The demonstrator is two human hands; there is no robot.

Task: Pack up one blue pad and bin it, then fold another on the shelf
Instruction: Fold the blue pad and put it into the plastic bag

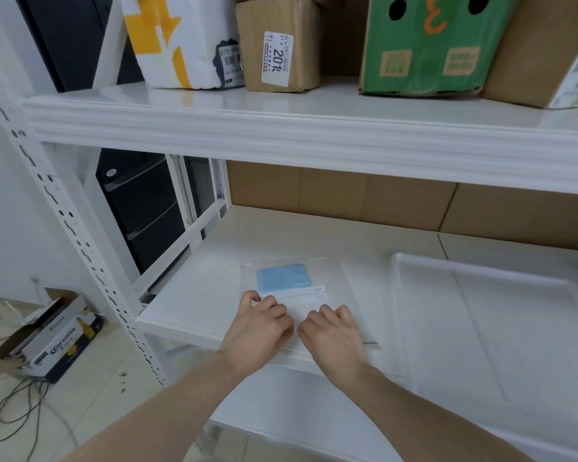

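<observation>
The left hand [262, 323] is reaching in over the front edge of the lower shelf [187, 295], palm down, knuckles up, its fingers curling onto the near edge of a clear plastic bag [344, 281] and appearing to pinch it. Just beyond those fingertips the blue pad [283, 278] is lying folded into a compact rectangle, seemingly inside the bag, with a white label strip [306, 291] running along its near side.

Judging by this, the first pad is already folded and bagged, and the hands are probably sealing or flattening the bag's opening. Binning it is not yet done, and no second pad is showing anywhere, so the fold on the shelf is still ahead.

The right hand [334, 331] is lying just beside the left, nearly touching it, also palm down with fingers bent onto the bag's white near portion. Whether it is gripping the plastic or only pressing it down, I cannot tell, since the fingertips are hidden beneath the knuckles. Both forearms are coming up from the bottom of the view, converging toward the bag.

To the right of the right hand, well apart from it, a translucent white bin [481, 315] is sitting on the same shelf, looking like the likely destination for the package.
</observation>
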